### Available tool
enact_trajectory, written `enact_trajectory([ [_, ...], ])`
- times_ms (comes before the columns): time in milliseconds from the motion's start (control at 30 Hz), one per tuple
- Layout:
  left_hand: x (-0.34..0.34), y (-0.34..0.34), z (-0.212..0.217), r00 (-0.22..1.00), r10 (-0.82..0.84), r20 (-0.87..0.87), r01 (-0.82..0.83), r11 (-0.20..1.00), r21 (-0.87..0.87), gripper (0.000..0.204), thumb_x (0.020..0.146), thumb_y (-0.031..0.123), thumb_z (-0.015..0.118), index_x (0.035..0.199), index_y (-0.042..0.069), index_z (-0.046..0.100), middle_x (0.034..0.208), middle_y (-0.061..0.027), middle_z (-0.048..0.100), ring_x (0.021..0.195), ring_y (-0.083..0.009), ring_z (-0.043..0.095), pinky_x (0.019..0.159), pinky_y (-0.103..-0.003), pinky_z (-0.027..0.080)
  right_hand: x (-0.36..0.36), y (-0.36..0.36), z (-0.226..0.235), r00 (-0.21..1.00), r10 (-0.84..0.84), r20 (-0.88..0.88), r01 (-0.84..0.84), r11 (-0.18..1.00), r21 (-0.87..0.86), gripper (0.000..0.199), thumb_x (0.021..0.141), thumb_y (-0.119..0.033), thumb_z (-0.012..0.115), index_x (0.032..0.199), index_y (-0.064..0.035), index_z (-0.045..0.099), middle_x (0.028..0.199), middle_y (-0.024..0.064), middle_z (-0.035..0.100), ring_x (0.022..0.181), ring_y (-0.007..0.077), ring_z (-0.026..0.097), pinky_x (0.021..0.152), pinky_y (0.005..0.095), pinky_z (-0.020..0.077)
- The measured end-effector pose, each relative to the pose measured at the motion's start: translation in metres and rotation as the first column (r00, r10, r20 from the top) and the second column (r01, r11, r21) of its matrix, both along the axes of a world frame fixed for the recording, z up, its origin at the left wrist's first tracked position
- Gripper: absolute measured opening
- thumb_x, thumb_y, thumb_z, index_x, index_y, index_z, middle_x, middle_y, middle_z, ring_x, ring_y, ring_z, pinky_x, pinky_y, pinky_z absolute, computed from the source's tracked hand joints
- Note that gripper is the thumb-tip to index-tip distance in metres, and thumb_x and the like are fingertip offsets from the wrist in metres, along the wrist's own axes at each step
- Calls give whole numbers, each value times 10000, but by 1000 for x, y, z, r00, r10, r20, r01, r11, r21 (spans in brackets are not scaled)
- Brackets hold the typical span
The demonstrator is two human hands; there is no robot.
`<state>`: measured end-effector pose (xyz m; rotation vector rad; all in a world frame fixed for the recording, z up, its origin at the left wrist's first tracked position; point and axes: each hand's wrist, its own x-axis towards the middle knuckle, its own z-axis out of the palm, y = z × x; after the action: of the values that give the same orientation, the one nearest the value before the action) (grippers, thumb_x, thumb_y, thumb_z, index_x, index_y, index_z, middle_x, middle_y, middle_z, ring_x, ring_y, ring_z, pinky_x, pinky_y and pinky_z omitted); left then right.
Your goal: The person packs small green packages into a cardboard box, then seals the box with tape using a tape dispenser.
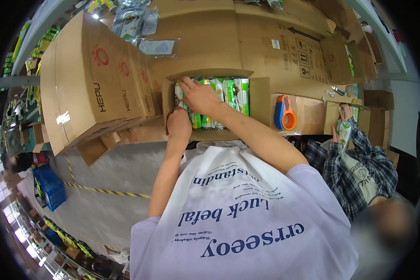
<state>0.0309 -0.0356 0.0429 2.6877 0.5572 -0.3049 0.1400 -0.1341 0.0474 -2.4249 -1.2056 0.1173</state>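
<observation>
An open cardboard box point(260, 102) stands on the worktable in front of me, with several green-and-white plastic packets point(228, 91) upright side by side in it. At the box's left end, another green-and-white packet point(178, 92) shows between my hands. My right hand point(199, 96) reaches across the packets from above, its bent fingers closed at the far end of that left packet. Lower down, by the box's near left corner, my left hand point(178, 122) is closed at the same packet's near end. Its fingertips are partly hidden inside the box.
Tall cardboard cartons point(88, 84) stand left of the box. An orange-and-blue tape dispenser point(284, 113) lies to its right. Farther right, a co-worker in a checked shirt point(329, 161) handles a packet at another box point(332, 116). Clear plastic bags point(135, 21) lie at the back.
</observation>
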Motion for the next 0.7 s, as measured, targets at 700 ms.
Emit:
enact_trajectory([
  [700,20,26,30,685,-649,-330,726,576,375,197,714,269,732,831,116,774,835,-42,717,1057,-228,555,1009,-453,298,3,5,-30,969,246,4,-243,960,-139,475,718,-236,696,1126,-17,593,1134,101,544,857,272,647,664,363,562],
])
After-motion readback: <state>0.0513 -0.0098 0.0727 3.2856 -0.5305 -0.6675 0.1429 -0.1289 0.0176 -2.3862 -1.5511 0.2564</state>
